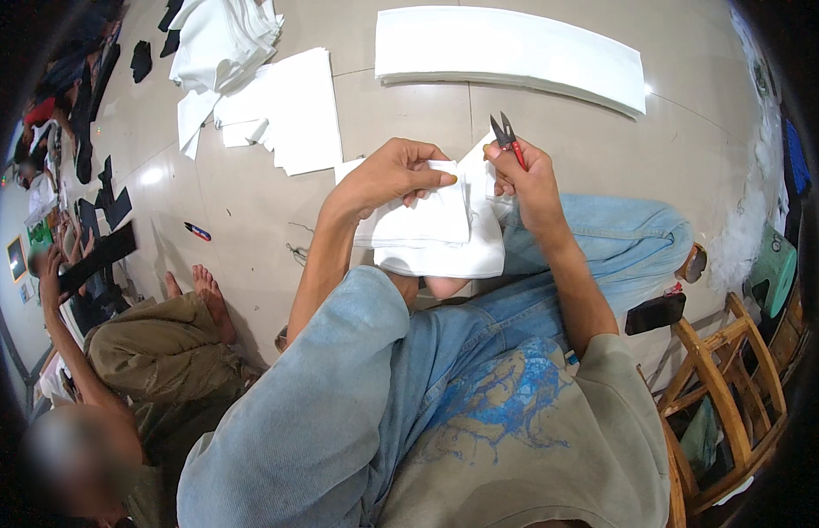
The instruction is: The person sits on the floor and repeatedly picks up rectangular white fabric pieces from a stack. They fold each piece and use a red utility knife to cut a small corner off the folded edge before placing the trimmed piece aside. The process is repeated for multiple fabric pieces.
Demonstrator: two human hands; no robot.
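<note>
My left hand [385,180] is closed, its thumb and fingers pinching the upper edge of a folded white cloth piece [418,224]. The cloth hangs in layers over my lap and feet. My right hand [534,187] is curled round red-handled thread snips [506,136], whose dark blades point up and away from me, apart at the tips. Beside the thumb of that hand, a white corner of cloth rises; whether the fingers also grip it I cannot tell.
A long white fabric stack [506,53] lies ahead on the tiled floor [251,202]. White pieces [295,114] lie far left. Blue-handled snips [197,231] rest nearer the person [154,352] seated at left. A wooden stool [722,387] and dark phone [656,313] are at right.
</note>
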